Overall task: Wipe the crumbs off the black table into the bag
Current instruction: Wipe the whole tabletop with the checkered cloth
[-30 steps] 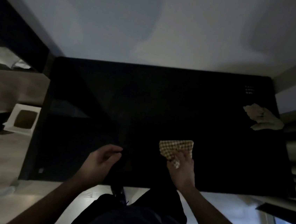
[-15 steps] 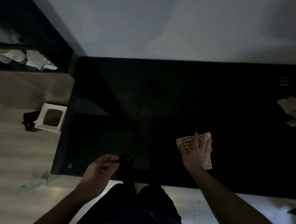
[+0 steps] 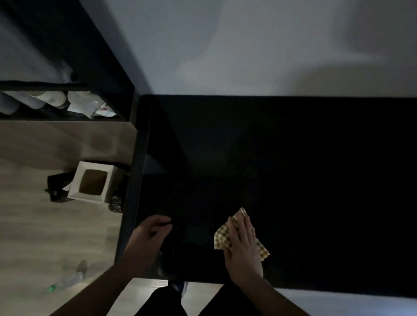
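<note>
The black table (image 3: 302,180) fills the middle and right of the view, very dark; no crumbs can be made out on it. My right hand (image 3: 243,249) lies flat, pressing a yellow checked cloth (image 3: 222,237) onto the table near its front edge. My left hand (image 3: 148,239) is at the table's front left part, fingers curled around the rim of a black bag (image 3: 175,252) that hangs by the edge; the bag is barely distinguishable against the table.
A white box with a square opening (image 3: 92,184) stands on the wooden floor left of the table, with a dark object beside it. A dark shelf (image 3: 52,113) with pale items runs at the upper left. A plastic bottle (image 3: 68,279) lies on the floor.
The view has swung left, so the table sits further right. My right hand has slid the cloth leftwards, nearer the left hand, which keeps hold of the bag at the edge.
</note>
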`<state>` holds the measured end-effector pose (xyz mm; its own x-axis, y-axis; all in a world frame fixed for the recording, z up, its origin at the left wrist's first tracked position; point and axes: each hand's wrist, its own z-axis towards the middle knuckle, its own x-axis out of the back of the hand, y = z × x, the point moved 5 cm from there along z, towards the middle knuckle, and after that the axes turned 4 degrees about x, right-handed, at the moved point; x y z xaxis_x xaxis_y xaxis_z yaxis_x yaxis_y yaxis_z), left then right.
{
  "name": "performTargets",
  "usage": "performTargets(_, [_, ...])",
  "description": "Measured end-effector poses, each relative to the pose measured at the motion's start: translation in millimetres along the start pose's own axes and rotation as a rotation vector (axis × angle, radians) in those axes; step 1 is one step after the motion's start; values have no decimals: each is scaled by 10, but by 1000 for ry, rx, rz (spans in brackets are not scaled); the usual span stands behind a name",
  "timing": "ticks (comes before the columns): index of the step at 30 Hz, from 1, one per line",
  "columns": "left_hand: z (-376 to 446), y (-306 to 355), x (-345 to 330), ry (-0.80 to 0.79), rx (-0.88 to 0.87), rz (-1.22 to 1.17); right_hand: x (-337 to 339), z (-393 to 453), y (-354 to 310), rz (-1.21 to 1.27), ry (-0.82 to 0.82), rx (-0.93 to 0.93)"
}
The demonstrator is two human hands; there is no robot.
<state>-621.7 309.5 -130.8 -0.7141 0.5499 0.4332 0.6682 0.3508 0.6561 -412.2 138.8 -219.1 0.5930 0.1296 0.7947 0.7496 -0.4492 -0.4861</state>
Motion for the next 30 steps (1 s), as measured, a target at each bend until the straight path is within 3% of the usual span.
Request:
performTargets(10, [647, -624, 701, 3, -251, 167, -475, 790, -1191, -136, -31, 196])
performTargets(17, [1038, -552, 705, 262, -317, 243, -257, 1627, -1340, -167, 36, 130])
performTargets(26, [1086, -641, 587, 235, -383, 239, -720, 486, -1443, -167, -78, 175])
performTargets(30, [1157, -710, 580, 237, -331, 269, -655, 808, -1470, -230, -109, 255])
